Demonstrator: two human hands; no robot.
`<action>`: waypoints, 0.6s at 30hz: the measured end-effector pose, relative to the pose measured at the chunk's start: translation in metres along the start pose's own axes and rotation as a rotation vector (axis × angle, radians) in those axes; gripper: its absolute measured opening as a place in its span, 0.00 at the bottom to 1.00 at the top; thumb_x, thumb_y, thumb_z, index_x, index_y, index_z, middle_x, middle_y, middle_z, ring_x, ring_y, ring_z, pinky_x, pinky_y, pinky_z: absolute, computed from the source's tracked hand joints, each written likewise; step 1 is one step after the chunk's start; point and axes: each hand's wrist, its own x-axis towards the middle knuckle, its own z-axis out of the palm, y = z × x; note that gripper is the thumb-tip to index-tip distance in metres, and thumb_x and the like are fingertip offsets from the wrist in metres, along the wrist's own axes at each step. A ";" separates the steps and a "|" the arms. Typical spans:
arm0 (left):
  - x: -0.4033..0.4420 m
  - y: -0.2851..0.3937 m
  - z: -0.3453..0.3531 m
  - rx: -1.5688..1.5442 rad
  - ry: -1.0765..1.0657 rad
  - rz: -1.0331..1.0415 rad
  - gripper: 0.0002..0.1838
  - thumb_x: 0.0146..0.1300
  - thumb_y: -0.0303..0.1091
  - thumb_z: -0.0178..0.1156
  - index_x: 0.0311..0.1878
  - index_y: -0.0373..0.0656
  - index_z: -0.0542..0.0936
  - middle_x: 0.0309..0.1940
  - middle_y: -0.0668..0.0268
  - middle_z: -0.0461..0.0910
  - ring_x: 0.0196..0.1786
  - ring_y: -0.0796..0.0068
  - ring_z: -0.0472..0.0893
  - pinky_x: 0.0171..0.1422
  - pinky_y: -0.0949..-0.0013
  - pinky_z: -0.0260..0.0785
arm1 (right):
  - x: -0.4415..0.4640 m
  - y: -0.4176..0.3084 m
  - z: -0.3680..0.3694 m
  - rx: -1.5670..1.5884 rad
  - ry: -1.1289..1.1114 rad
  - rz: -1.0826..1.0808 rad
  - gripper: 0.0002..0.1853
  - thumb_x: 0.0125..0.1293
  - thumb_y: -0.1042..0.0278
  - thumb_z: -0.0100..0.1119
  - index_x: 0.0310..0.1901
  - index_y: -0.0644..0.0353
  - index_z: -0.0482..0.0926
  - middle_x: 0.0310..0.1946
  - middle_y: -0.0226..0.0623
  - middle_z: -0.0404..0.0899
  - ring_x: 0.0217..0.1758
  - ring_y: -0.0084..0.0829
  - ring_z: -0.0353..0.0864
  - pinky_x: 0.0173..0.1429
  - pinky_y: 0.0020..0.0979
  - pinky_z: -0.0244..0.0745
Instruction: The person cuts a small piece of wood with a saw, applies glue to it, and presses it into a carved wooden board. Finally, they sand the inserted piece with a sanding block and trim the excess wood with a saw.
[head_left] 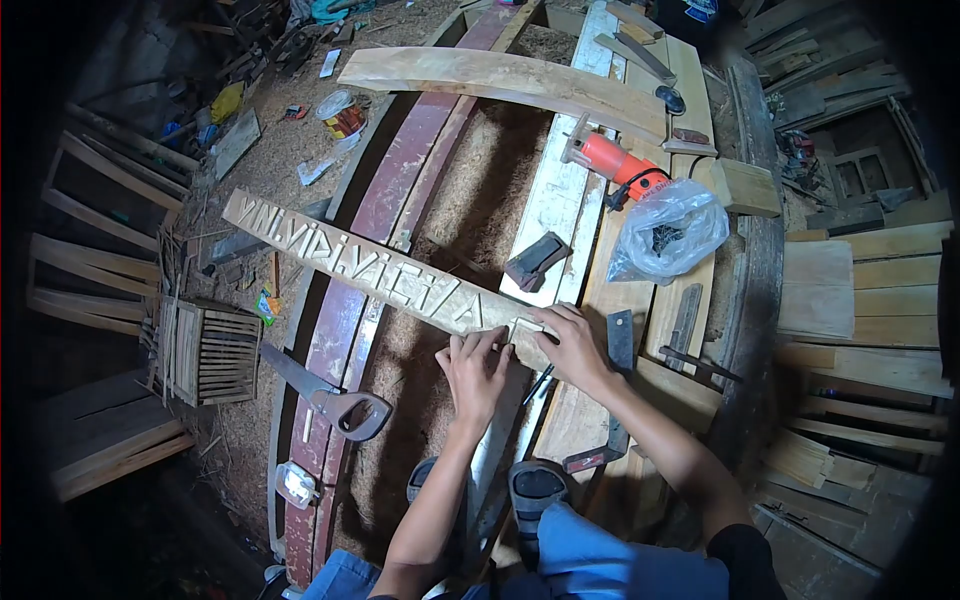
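Observation:
A long narrow wooden board (345, 250) lies slantwise across the workbench, with raised letters made of thin light wooden strips along it. Its near right end is under both of my hands. My left hand (472, 378) has bent fingers drawn together at the board's lower edge, beside the last letters; what is between the fingertips is hidden. The fingers of my right hand (572, 345) are closed at the end of a thin wooden strip (524, 322) on the board. A dark block-like tool (538, 262) rests just beyond the board.
A handsaw (350, 412) lies to the left on a maroon beam. To the right are a red power tool (618, 165), a plastic bag (668, 235) holding small dark pieces and a metal square (620, 345). A curved plank (500, 78) spans the far side. Gaps separate the beams.

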 end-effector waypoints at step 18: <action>0.003 0.003 -0.004 0.014 -0.033 0.005 0.16 0.66 0.39 0.71 0.55 0.50 0.89 0.46 0.67 0.86 0.51 0.62 0.75 0.61 0.56 0.57 | 0.001 -0.002 0.000 0.028 0.023 -0.004 0.17 0.62 0.79 0.67 0.54 0.64 0.84 0.47 0.49 0.85 0.54 0.54 0.81 0.61 0.47 0.75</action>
